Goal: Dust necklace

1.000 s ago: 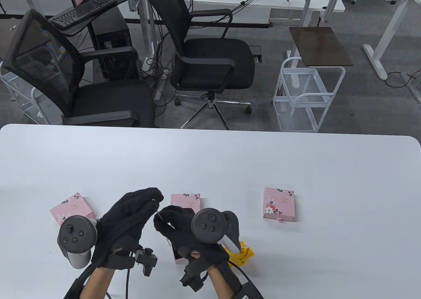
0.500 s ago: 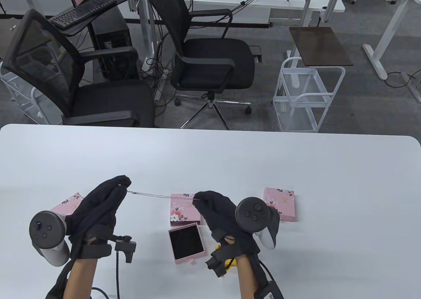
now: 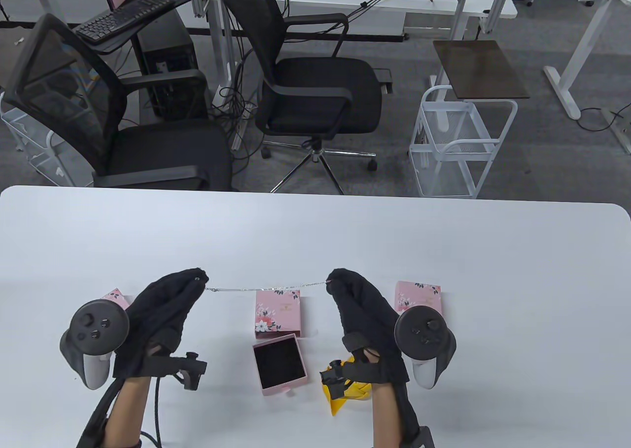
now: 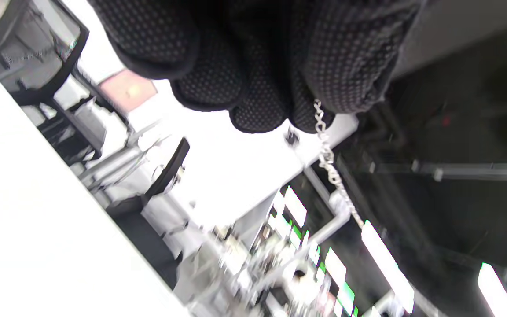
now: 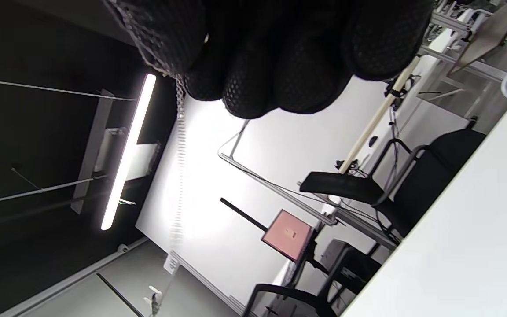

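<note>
The left hand (image 3: 157,310) pinches one end of the necklace (image 3: 266,287) at its fingertips (image 3: 197,275), and the right hand (image 3: 362,310) pinches the other end, so each grip is clenched on the chain. Between the two grips the necklace runs as a thin, nearly straight silver line, held in the air above the tabletop (image 3: 315,231). In the left wrist view the chain (image 4: 330,163) comes out from between the gloved fingers (image 4: 258,88) and leads away from them; in the right wrist view it (image 5: 179,132) hangs out of the finger pinch the same way, blurred further along. Just under the stretched chain, on the near side of it, lies a closed pink floral box (image 3: 277,311), and nearer still an open pink box with a dark lining (image 3: 280,363). Beside the right grip, toward the outside, is another pink floral box (image 3: 419,292); a third (image 3: 117,297) shows partly behind the left hand. A yellow cloth (image 3: 347,394) lies crumpled under the right wrist.
</note>
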The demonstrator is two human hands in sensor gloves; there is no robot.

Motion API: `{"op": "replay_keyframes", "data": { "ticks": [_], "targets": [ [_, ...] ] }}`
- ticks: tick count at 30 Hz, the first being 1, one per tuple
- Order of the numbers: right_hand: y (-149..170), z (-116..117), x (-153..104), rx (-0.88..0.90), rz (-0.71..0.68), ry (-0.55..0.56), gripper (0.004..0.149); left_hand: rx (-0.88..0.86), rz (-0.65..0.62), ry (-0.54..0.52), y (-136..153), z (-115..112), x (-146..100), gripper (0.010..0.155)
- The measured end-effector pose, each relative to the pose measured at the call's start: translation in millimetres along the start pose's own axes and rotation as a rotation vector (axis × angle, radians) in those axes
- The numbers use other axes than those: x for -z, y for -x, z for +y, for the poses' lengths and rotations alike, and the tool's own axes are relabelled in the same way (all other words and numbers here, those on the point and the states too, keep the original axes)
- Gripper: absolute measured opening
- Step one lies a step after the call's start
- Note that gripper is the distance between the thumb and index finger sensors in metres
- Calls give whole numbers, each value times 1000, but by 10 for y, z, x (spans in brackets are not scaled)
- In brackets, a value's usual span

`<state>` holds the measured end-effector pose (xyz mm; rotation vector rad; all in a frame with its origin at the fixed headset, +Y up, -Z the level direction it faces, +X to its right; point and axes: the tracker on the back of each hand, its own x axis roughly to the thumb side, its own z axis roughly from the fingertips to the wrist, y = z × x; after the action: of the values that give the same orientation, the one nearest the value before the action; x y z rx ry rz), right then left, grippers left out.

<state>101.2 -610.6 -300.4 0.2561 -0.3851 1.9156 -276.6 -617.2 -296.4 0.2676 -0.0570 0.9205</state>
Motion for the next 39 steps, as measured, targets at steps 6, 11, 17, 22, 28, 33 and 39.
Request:
{"op": "replay_keyframes", "data": {
  "ticks": [6, 11, 17, 22, 28, 33, 39],
  "targets": [
    [-222, 78, -63, 46, -88, -29, 36, 140, -9, 282, -47, -471, 47, 36],
    [-346, 153, -101, 37, -146, -64, 36, 191, -4, 456, -39, -883, 11, 37],
    [-413, 155, -130, -12, -179, -44, 35, 269, -18, 566, -25, -1147, -37, 36],
    [-446, 192, -145, -50, -195, -44, 35, 270, -28, 610, -38, -1232, -67, 37],
    [-470, 218, -156, -43, -198, -67, 35, 222, -25, 570, -58, -1100, -44, 58],
    [-459, 232, -143, -60, -183, -105, 35, 38, -104, 360, -225, -771, -80, 55],
    [-504, 344, -155, -109, -198, -186, 35, -223, -229, 262, -486, -583, -234, 51]
  ]
}}
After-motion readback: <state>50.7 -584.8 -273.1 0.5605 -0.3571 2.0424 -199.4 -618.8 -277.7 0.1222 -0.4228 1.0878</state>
